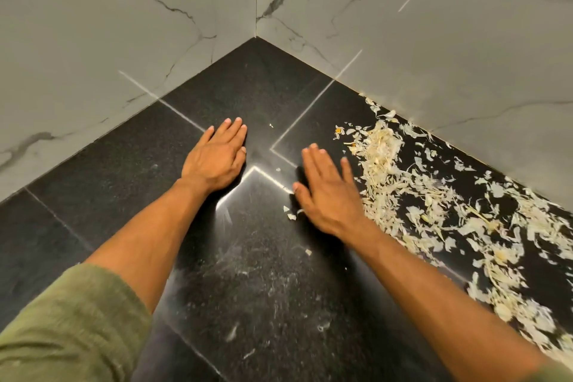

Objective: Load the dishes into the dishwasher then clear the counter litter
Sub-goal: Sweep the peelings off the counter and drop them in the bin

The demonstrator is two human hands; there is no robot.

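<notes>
Litter-clearing step — both the left hand and right hand lie flat, released, on the worktop; next, sweep the peels together.

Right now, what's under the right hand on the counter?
The right hand lies flat with straight fingers on the black counter, just left of the peel litter. A few loose flakes show at its left edge; whatever lies beneath the palm is covered.
</notes>
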